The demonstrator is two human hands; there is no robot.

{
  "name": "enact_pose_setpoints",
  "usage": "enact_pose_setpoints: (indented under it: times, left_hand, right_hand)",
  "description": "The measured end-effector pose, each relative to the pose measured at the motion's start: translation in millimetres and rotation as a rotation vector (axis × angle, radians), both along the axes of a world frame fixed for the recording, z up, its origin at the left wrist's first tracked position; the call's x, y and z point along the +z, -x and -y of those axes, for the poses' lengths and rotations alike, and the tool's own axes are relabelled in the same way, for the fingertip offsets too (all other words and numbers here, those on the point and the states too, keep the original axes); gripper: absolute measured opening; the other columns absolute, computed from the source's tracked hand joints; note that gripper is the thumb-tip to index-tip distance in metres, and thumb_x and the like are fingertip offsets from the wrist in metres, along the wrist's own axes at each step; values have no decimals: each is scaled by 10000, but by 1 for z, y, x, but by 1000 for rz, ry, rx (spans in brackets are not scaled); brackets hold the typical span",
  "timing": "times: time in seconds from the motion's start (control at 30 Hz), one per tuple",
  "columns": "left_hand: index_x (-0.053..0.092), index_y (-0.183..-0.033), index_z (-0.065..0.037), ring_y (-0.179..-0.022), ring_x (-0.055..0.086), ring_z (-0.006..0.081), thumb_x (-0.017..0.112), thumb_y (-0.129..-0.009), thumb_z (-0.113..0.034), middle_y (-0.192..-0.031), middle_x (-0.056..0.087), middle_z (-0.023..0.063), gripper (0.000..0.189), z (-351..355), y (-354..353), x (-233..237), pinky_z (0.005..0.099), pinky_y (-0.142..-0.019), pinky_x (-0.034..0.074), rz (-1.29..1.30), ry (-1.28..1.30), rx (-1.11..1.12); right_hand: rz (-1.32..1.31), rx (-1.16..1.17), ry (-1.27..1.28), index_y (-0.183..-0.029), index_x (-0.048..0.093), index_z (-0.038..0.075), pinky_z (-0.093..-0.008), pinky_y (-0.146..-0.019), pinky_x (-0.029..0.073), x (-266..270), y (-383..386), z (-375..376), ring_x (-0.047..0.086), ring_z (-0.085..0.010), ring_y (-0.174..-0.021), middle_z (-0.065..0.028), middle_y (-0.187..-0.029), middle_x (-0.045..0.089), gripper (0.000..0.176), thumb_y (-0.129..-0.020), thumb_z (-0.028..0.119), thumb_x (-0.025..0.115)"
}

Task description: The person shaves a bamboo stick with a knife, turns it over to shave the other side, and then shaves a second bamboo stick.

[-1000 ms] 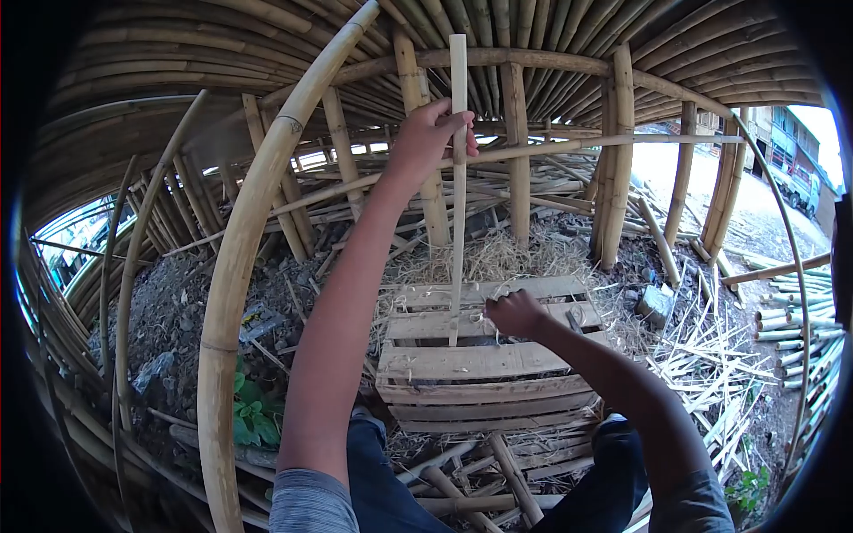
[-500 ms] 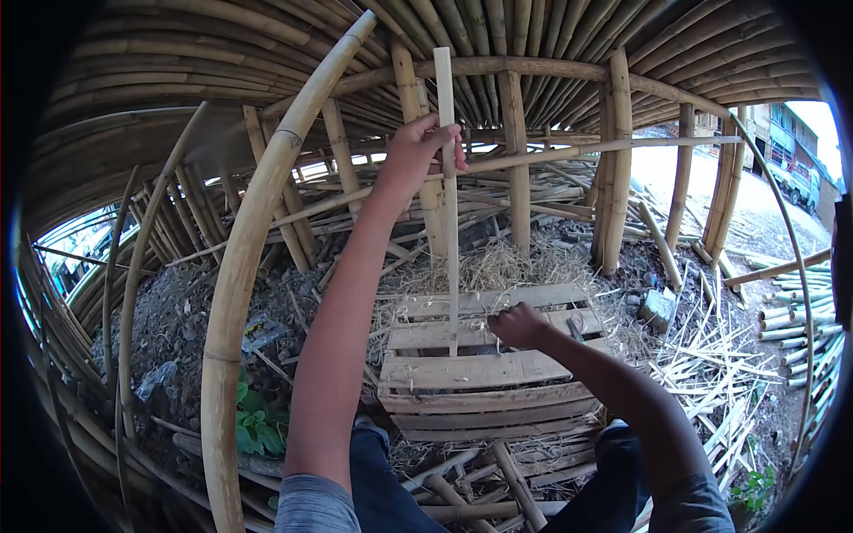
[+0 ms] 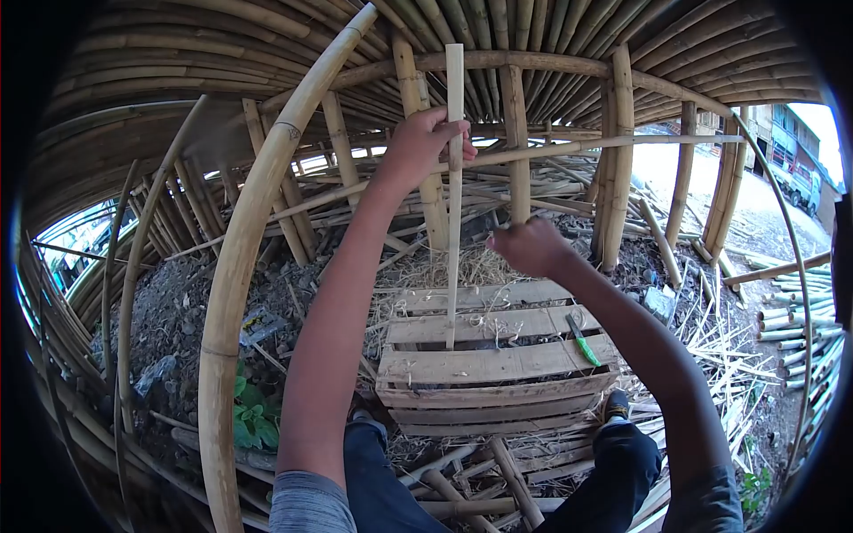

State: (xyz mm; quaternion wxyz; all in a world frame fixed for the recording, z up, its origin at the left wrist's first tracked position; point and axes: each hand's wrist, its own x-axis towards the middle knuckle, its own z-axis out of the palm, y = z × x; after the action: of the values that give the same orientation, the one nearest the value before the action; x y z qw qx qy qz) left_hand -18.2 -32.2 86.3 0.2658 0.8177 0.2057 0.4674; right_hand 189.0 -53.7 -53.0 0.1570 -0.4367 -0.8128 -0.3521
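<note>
My left hand (image 3: 425, 147), raised ahead of me, is closed round a long, pale bamboo strip (image 3: 455, 80). The strip stands nearly upright, its lower end at the slatted wooden crate (image 3: 484, 362). To the right of the strip, my right hand (image 3: 535, 249) is in a fist above the crate's far side; whatever it grips, if anything, is hidden. A knife with a green handle (image 3: 583, 345) lies on the right part of the crate top. Thin curled shavings (image 3: 506, 324) are scattered over the slats.
A thick bamboo pole (image 3: 233, 293) rises close on my left. Behind the crate, a horizontal pole (image 3: 569, 151) crosses upright bamboo posts (image 3: 613, 178). Bamboo waste (image 3: 711, 382) covers the ground at right, beside stacked poles (image 3: 804, 320). Bamboo poles (image 3: 444, 489) lie between my legs.
My right hand has risen from near the crate top to higher beside the strip, uncovering the green-handled knife. My left hand keeps its hold, and the strip appears slightly further right.
</note>
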Motion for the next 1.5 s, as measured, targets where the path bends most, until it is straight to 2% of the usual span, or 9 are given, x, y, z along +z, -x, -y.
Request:
enact_pose_setpoints:
  times: [0.2,0.37,0.47,0.57,0.7,1.13,1.2,1.33,1.5]
  left_hand:
    - [594,-983,40,-773,683,189,520,-934,-174,-796,657,111,232,1,-1,-2,307,-727,557,65,-42,-15]
    - [598,-992,46,-776,682,190,526,-930,-166,-799,658,121,232,-1,-2,3,300,-714,560,31,-1,-16]
    - [599,-992,45,-765,682,185,543,-924,-181,-812,666,125,242,-5,-2,3,297,-707,560,47,19,-39]
    - [589,-953,-3,-799,683,185,542,-929,-246,-866,675,123,248,-6,0,1,292,-758,525,70,82,-48]
    - [592,-958,-6,-788,683,182,572,-909,-285,-878,677,121,284,-7,1,0,305,-723,551,107,140,-6]
    - [583,-995,-31,-849,672,165,575,-907,-310,-902,682,89,293,-24,18,-3,312,-746,553,140,149,55]
    - [579,-1003,-38,-888,664,164,570,-913,-299,-928,679,85,276,-24,22,-9,317,-780,543,172,176,15]
    - [570,-1015,-51,-965,644,165,565,-923,-270,-989,668,80,238,-28,24,-28,326,-866,510,166,195,-50]
    - [572,-982,-54,-875,641,152,570,-919,-293,-932,658,69,248,-37,10,-61,300,-819,510,267,308,-164]
  right_hand:
    - [-109,-71,-7,-891,588,72,-427,-522,512,3,3,10,659,-280,-594,-127,-648,630,302,-933,344,463]
    - [-276,64,-292,-784,526,61,-387,-492,481,65,3,19,600,-284,-531,-82,-636,584,255,-872,296,569]
    - [-212,365,-257,-850,553,37,-371,-567,496,66,3,21,613,-288,-670,-113,-756,588,198,-828,208,649]
    - [-753,518,-156,-943,536,-15,-357,-652,483,47,27,24,581,-301,-757,-151,-902,557,294,-733,65,726]
    - [-819,590,-215,-990,528,-15,-377,-681,480,42,52,4,592,-323,-794,-159,-937,570,320,-752,80,719]
    - [-924,564,-1,-941,506,-16,-358,-630,505,12,63,-13,655,-288,-701,-141,-766,642,153,-830,25,603]
    - [-1240,303,33,-913,506,-6,-318,-629,505,-26,47,-19,665,-230,-694,-106,-725,656,150,-824,33,620]
    - [-1498,350,69,-903,509,5,-294,-610,509,-127,5,-70,663,-187,-729,-87,-820,658,165,-828,57,646]
    - [-1956,527,397,-958,496,35,-288,-585,535,-92,19,-31,653,-163,-767,-84,-902,635,163,-870,91,621]
